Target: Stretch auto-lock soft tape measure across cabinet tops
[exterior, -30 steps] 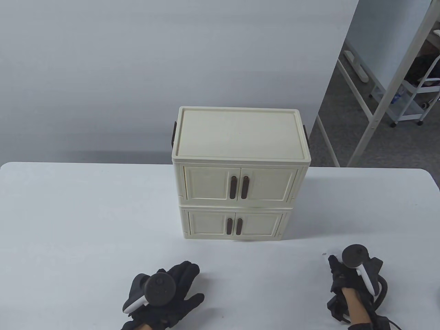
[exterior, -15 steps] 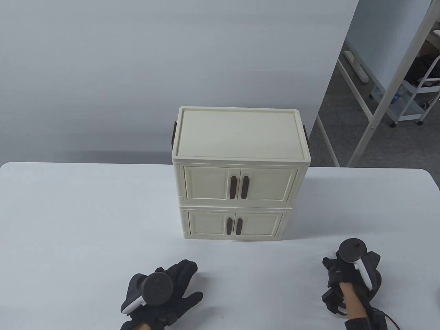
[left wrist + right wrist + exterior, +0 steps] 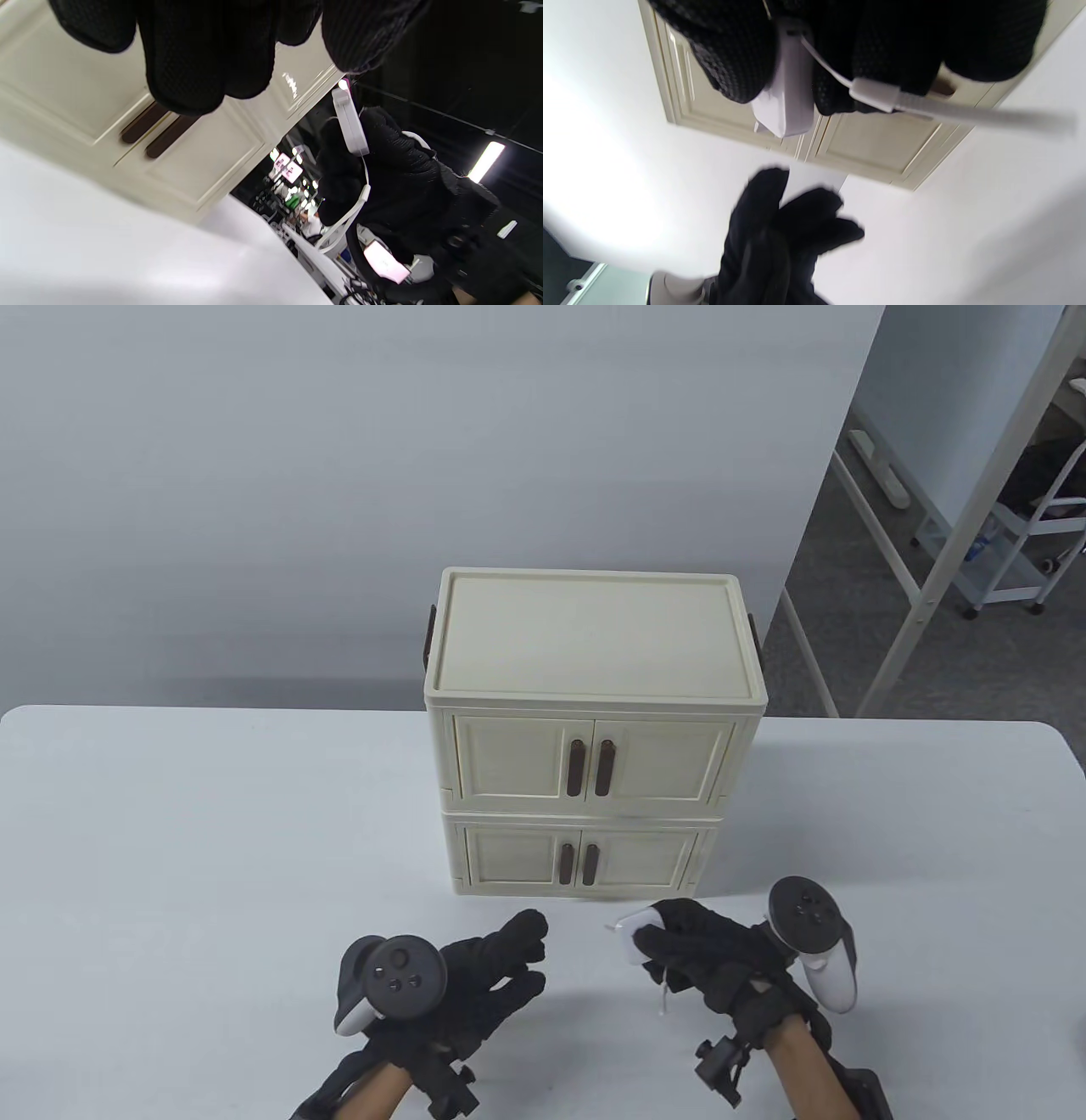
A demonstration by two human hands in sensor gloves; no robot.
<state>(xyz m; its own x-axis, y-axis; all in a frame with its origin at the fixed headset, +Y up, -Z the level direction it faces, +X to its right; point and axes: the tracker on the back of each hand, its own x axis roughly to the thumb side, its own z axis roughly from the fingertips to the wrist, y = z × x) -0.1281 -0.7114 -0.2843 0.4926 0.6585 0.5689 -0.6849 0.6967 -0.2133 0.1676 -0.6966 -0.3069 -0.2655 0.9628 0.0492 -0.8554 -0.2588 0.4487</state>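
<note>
Two cream cabinets (image 3: 585, 763) with brown door handles stand stacked at the table's middle; the flat top (image 3: 590, 632) is bare. My right hand (image 3: 657, 937) grips a small white tape measure case (image 3: 629, 940) just in front of the lower cabinet, with its white strap (image 3: 663, 994) hanging down. The case also shows in the right wrist view (image 3: 787, 106) and in the left wrist view (image 3: 350, 123). My left hand (image 3: 522, 954) is empty with its fingers spread, a short way to the left of the case. No tape is pulled out.
The white table (image 3: 170, 857) runs wide on both sides of the cabinets. Brown side handles (image 3: 430, 632) stick out from the upper cabinet. A grey wall stands behind; metal racks (image 3: 976, 526) stand off the table at the far right.
My right hand has moved left from the table's right side to the front of the lower cabinet, carrying the tape measure. My left hand has moved a little forward and right.
</note>
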